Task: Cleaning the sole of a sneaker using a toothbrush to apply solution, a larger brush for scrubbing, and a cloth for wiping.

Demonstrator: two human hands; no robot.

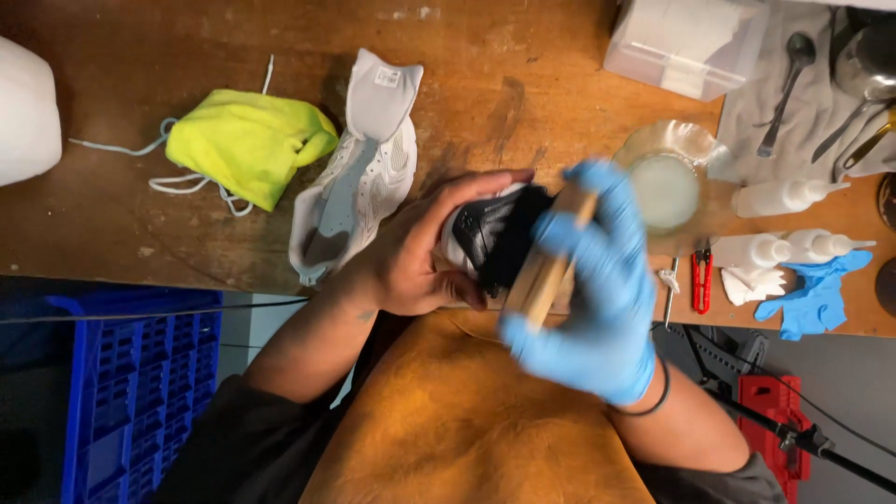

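My bare left hand point(420, 252) grips a black and white sneaker point(490, 233) at the table's front edge, above an orange-brown apron point(457, 420) on my lap. In a blue glove, my right hand point(597, 299) holds a wooden-handled brush point(546, 275) against the shoe's black side; the hand is blurred by motion. A second white sneaker point(359, 173) lies sole-side up to the left, its tongue pulled out.
A yellow-green cloth point(247, 140) with white laces lies at left. A glass bowl of milky liquid point(665, 182), squeeze bottles point(784, 196), red snips point(702, 280), a loose blue glove point(817, 294), spoons and a plastic box point(686, 42) sit at right. A blue crate point(131, 383) stands below left.
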